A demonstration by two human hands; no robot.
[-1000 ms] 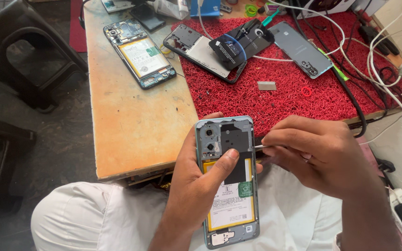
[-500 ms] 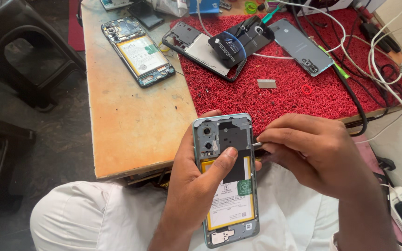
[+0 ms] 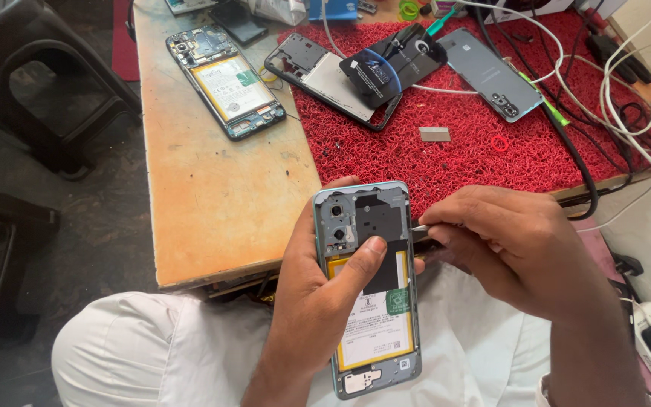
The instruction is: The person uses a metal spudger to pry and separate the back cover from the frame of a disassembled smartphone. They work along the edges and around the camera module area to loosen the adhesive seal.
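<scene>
My left hand grips an opened smartphone with its back cover off, held upright over my lap; the thumb presses on the black shield plate above the yellow-edged battery. My right hand pinches a thin metal tool whose tip touches the phone's right edge near the top. Camera modules show at the phone's upper left.
A worn wooden table carries a red mesh mat. On them lie another opened phone, a phone frame, a grey back cover, a small grey piece and tangled cables. A dark plastic chair stands left.
The held phone and both hands have barely shifted; the tool tip stays at the phone's right edge.
</scene>
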